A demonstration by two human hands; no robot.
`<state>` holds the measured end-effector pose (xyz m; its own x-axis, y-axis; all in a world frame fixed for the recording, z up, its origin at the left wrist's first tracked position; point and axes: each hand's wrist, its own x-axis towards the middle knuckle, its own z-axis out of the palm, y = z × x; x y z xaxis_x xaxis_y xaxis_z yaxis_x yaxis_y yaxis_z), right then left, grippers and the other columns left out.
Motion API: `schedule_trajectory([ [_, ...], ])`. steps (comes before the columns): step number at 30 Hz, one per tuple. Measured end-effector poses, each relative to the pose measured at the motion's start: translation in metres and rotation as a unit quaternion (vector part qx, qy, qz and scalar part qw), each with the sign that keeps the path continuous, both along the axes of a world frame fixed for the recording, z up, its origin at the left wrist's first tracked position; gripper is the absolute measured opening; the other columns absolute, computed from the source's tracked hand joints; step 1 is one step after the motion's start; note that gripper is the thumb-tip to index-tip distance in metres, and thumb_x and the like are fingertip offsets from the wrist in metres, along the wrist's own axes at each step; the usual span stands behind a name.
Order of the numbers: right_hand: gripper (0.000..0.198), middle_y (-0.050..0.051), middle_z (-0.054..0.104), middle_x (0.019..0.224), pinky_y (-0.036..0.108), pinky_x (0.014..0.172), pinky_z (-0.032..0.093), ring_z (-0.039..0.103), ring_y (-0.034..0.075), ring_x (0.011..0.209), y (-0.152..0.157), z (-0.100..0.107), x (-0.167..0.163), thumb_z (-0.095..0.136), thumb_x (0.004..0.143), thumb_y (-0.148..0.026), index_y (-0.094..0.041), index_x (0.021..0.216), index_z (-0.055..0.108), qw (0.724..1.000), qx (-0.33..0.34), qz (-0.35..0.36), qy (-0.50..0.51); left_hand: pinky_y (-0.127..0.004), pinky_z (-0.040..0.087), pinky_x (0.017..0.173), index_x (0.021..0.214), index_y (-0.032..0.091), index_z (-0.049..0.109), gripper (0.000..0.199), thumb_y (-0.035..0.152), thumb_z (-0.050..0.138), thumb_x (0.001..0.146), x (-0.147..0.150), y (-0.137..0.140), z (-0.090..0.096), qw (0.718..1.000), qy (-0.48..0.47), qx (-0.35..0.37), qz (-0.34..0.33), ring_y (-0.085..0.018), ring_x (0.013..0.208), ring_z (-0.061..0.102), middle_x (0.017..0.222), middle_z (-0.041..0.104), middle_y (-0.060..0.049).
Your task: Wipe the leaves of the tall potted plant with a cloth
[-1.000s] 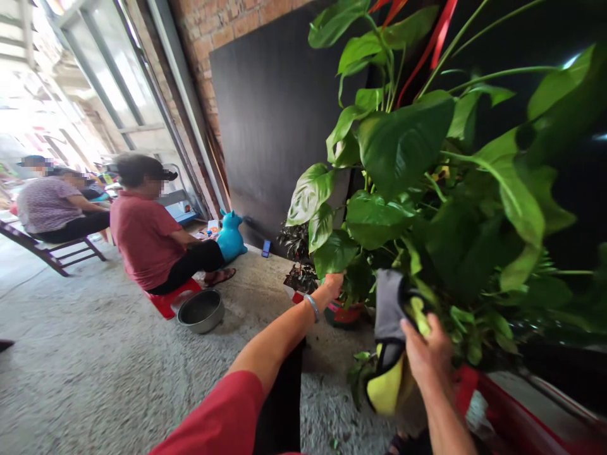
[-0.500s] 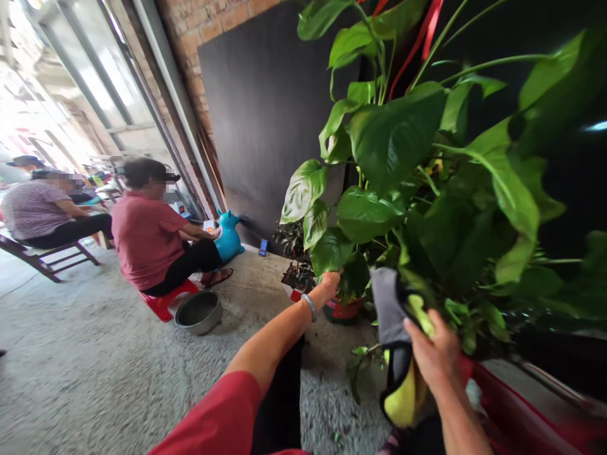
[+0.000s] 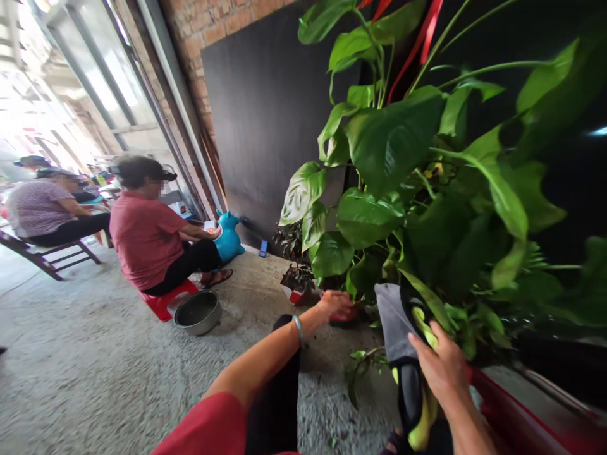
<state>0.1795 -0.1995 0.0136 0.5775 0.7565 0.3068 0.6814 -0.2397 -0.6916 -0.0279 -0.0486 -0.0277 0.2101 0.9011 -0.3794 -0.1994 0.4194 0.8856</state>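
My left hand [image 3: 336, 306], with a light-coloured bangle at the wrist, is at the red pot [image 3: 342, 321] under a large leafy plant [image 3: 379, 221]. Its fingers look loosely stretched and a little blurred; I see nothing held in them. My right hand [image 3: 443, 360] grips a grey and yellow cloth item with black edging [image 3: 397, 322], which hangs in front of the lower leaves. What kind of cloth item it is I cannot make out. A cut or fallen leafy sprig [image 3: 363, 370] lies on the concrete floor between my hands.
A smaller potted plant [image 3: 298, 278] stands left of the big one. Further left are a metal basin [image 3: 198, 313], a blue animal-shaped toy [image 3: 229, 237], a phone [image 3: 263, 248] and a person on a red stool [image 3: 165, 302]. A dark board [image 3: 265, 126] leans behind.
My left hand has come down and slightly right, out from the leaves to the pot's rim. My right hand and the cloth have dropped slightly.
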Motion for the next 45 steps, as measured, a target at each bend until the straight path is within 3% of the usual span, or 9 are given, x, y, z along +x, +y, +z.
schedule_trajectory([
  [7,0.065,0.016,0.073,0.092,0.045,0.083,0.051,0.067,0.037,0.094,-0.021,0.045,-0.014,0.060,0.054,-0.064,-0.018,0.100,0.066,0.991,-0.025,0.037,0.129,-0.028,0.055,0.077,0.102,0.018,0.068,0.028,0.039,0.069,0.084,-0.083,0.019,0.036,0.983,-0.097,0.058,0.145,-0.016,0.083,0.069,0.103,0.074,-0.010],
  [13,0.049,0.014,0.074,0.094,0.039,0.078,0.050,0.067,0.030,0.084,0.026,0.140,-0.075,0.053,0.071,-0.053,-0.020,0.105,0.066,0.985,0.138,0.104,0.000,-0.029,0.056,0.065,0.104,0.014,0.070,0.034,0.026,0.080,0.073,-0.053,0.018,0.085,0.984,-0.130,0.114,0.041,-0.014,0.066,0.065,0.083,0.071,-0.006],
  [18,0.038,0.015,0.075,0.090,0.040,0.075,0.052,0.069,0.031,0.083,0.020,0.096,-0.083,0.049,0.067,-0.043,-0.022,0.093,0.066,0.978,0.047,0.204,0.005,-0.026,0.054,0.061,0.091,0.012,0.068,0.019,0.013,0.074,0.073,-0.036,-0.007,0.082,0.988,-0.120,0.045,0.082,-0.009,0.052,0.056,0.063,0.062,0.001],
  [21,0.042,0.011,0.076,0.092,0.038,0.074,0.054,0.070,0.030,0.086,-0.021,0.074,-0.059,0.057,0.067,-0.052,-0.024,0.097,0.067,0.987,0.026,0.151,0.054,-0.024,0.052,0.059,0.090,0.012,0.066,0.018,0.009,0.072,0.073,-0.042,-0.010,0.083,0.989,-0.104,0.036,0.101,-0.009,0.052,0.056,0.061,0.061,0.001],
  [28,0.037,0.012,0.072,0.080,0.041,0.074,0.053,0.069,0.032,0.080,0.004,0.116,-0.072,0.055,0.069,-0.052,-0.024,0.091,0.063,0.988,0.075,0.131,0.039,-0.025,0.053,0.061,0.105,0.012,0.065,0.034,0.004,0.067,0.072,-0.022,-0.021,0.090,0.990,-0.117,0.017,0.080,-0.009,0.051,0.057,0.065,0.064,0.001],
  [33,0.034,0.017,0.075,0.088,0.047,0.078,0.055,0.071,0.038,0.085,-0.003,0.075,-0.091,0.053,0.071,-0.049,-0.024,0.089,0.066,0.978,0.034,0.196,0.062,-0.026,0.051,0.061,0.110,0.011,0.067,0.040,0.005,0.067,0.070,-0.039,-0.024,0.086,0.994,-0.024,0.069,0.082,-0.013,0.054,0.059,0.065,0.065,0.000],
  [36,0.045,0.014,0.077,0.095,0.045,0.081,0.057,0.072,0.037,0.091,-0.039,0.070,-0.071,0.063,0.065,-0.056,-0.023,0.093,0.069,0.978,0.026,0.159,0.132,-0.024,0.051,0.068,0.107,0.016,0.070,0.042,0.003,0.068,0.068,-0.057,-0.019,0.097,0.964,0.067,0.209,0.149,-0.013,0.069,0.063,0.080,0.069,-0.002],
  [40,0.049,0.008,0.076,0.091,0.040,0.076,0.057,0.072,0.032,0.085,-0.064,0.126,-0.044,0.070,0.064,-0.061,-0.025,0.098,0.070,0.981,0.079,0.084,0.155,-0.029,0.052,0.088,0.117,0.022,0.070,0.049,0.005,0.068,0.071,-0.053,-0.009,0.137,0.895,0.095,0.393,0.189,-0.019,0.104,0.064,0.118,0.070,-0.007],
  [45,0.038,0.006,0.069,0.078,0.043,0.069,0.049,0.064,0.030,0.071,-0.047,0.205,-0.031,0.070,0.062,-0.059,-0.031,0.087,0.065,0.980,0.200,-0.013,0.015,-0.039,0.042,0.110,0.126,0.019,0.065,0.057,0.006,0.072,0.072,-0.026,0.010,0.193,0.866,0.095,0.441,0.214,-0.025,0.124,0.058,0.130,0.066,-0.011],
])
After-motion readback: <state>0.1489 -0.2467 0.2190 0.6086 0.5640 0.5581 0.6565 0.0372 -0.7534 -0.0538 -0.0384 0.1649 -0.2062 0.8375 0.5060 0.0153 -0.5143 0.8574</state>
